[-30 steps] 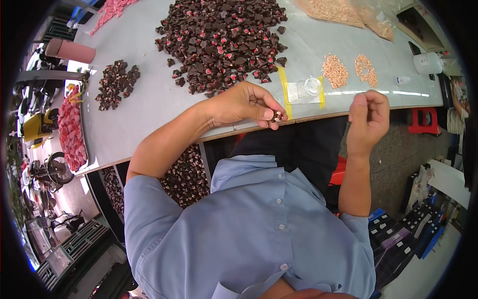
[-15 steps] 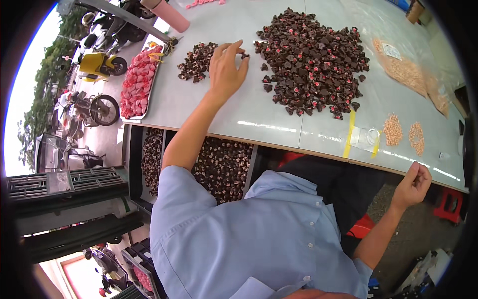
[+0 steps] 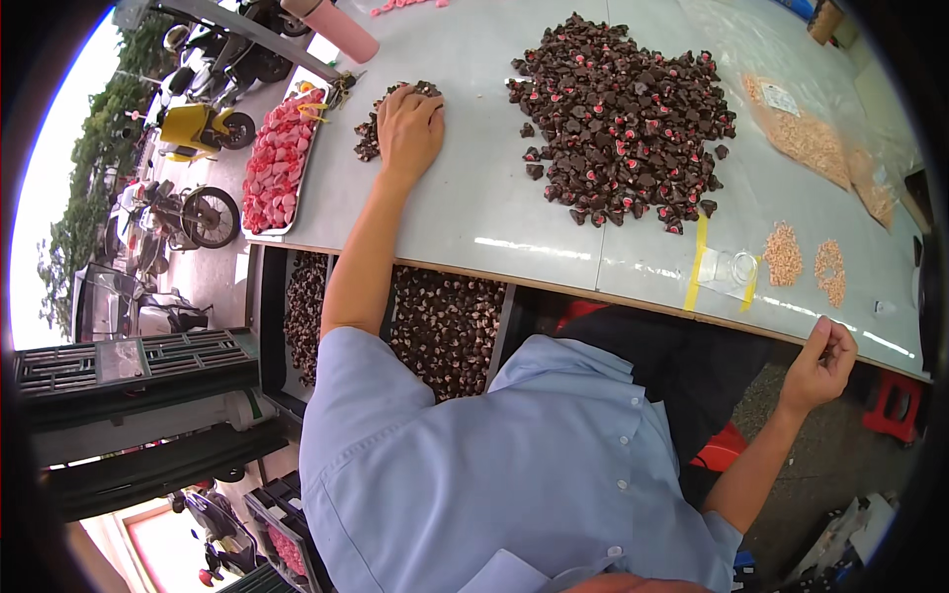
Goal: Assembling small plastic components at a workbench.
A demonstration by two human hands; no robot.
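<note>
My left hand (image 3: 410, 136) lies palm down over the right side of a small pile of dark brown and cream pieces (image 3: 368, 138), fingers extended across it. Its palm hides part of the pile, and I cannot see whether anything is under the fingers. My right hand (image 3: 822, 368) is at the table's front edge, thumb pressed against curled fingers; anything pinched there is too small to make out. Close beyond it are a ring of small beige pieces (image 3: 830, 281) and a little beige heap (image 3: 783, 255).
A large heap of dark pieces with pink spots (image 3: 623, 128) covers the table's middle. At left stand a tray of pink pieces (image 3: 274, 173) and a pink bottle (image 3: 339, 32). Clear bags of beige pieces (image 3: 806, 138) lie far right. Below the edge is an open drawer of brown pieces (image 3: 445, 331).
My left hand has moved left, from the gap between the two dark piles onto the small pile. The dark piece at its fingertips is no longer visible. My right hand has barely moved.
</note>
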